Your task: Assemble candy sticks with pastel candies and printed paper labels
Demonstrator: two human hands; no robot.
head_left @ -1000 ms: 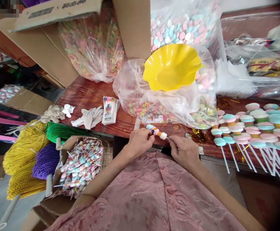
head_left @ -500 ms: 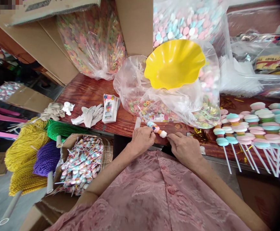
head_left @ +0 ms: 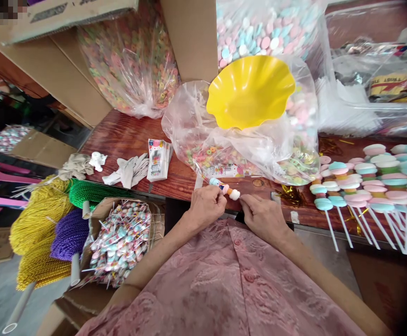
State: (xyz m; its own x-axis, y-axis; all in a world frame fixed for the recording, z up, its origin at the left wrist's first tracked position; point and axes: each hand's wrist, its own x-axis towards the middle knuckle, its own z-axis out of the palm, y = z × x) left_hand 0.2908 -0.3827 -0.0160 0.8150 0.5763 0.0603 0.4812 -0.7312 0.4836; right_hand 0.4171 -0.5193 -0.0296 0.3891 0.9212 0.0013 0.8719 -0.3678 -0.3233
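At the grained wooden table [head_left: 124, 133], the left grip [head_left: 207, 204] clasps and the right grip [head_left: 264, 213] pinches a knobbly candy stick [head_left: 227, 188].

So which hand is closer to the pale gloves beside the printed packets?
The left. The left hand is to the right of the pale gloves, past the printed packets, holding a candy skewer; the right hand is farther right, by the skewer's white end.
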